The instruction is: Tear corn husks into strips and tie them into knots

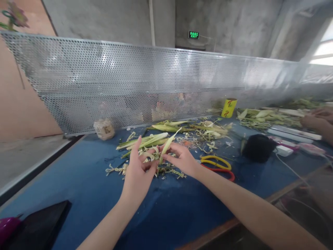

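1. Both hands grip one pale leaf (169, 144): the left hand (139, 170) pinches its base, and the right hand (182, 158) nips it just above.
2. The leaf is held low over the middle of the bench (85, 177), above loose scraps.
3. Its long axis runs from 7 to 1 o'clock, with the pointed tip away at 1.
4. This looks like an early stage. A few plaited bits (117, 169) lie at 9 o'clock of the hands, and a heap of whole leaves (153, 139) waits at 12.
5. Scissors (217, 163) lie at 3 o'clock, near the right hand but apart from it.
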The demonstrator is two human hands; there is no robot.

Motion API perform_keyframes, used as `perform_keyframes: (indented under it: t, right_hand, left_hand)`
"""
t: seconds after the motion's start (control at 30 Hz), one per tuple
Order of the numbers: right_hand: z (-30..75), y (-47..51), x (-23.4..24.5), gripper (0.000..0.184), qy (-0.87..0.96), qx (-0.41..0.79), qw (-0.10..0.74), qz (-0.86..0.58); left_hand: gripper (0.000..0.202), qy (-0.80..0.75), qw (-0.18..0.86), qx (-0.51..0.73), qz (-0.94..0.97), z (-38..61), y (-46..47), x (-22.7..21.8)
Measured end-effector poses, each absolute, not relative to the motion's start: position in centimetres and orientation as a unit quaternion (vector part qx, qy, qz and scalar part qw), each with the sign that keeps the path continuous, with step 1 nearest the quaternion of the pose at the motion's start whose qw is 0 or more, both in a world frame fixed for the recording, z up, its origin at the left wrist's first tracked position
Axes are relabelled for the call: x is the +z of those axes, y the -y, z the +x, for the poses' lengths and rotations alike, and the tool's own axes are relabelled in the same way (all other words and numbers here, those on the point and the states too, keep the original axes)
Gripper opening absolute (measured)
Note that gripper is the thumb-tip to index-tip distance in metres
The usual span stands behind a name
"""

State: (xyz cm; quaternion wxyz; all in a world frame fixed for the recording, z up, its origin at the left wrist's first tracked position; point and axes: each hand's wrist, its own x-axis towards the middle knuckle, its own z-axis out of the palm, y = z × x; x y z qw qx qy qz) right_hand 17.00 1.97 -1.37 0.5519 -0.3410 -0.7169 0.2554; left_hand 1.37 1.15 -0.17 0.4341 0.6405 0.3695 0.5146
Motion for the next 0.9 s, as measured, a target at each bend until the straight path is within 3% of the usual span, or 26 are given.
perform_keyframes:
  t: [0.17,0.33,0.5,0.9]
  right_hand:
    - [16.9,-1.9,-1.6,0.006,0.675,0.36,0.548,-0.339]
    - [16.9,-1.8,-1.3,0.008,0.674,0.341,0.536,-0.377]
    - [16.8,-1.3,-0.5,0.006,0.67,0.313,0.527,-0.418]
    - [16.7,-1.5,-0.9,0.012,0.604,0.471,0.526,-0.369]
  left_hand:
    - [0.077,-0.377,0.417,0.496,0.661,1.2,-1.6,-0.9]
    - [0.074,-0.37,0.427,0.494,0.661,1.2,-1.7,-0.9]
    - [0.085,-0.371,0.433,0.504,0.649,1.4,-1.7,-0.6]
    - [0.08,-0.395,0.365,0.507,0.674,1.1,-1.7,-0.4]
